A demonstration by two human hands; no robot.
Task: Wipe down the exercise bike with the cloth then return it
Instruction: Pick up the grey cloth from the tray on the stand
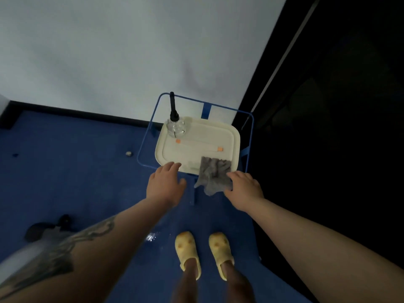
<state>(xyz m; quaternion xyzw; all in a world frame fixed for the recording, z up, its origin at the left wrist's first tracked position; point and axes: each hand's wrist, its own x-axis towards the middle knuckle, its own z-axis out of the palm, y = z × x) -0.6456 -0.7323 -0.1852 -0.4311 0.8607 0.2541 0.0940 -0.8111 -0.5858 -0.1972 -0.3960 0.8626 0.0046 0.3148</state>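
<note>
Over the near edge of the cream tray [234, 136], in your head view, the grey cloth [213, 174] lies half on and half off, one corner drooping past the rim toward the blue floor [65, 171]. Your right hand [243, 185] sits at the cloth's near-right side, fingers on or around the fabric; the dim light hides whether you truly pinch it, so I cannot tell. Your left hand [165, 184] hovers just left of the cloth, fingers relaxed and straight, holding nothing, its tips at the tray's near rim. At the tray's far-left corner stands a clear spray bottle [175, 125]. Well left of the tray, a dark-footed piece of equipment [47, 229] shows, probably the bike. Judged from this, you are either fetching or returning the cloth. Next, you need a firm grip or a clean release fully onto the tray.
</note>
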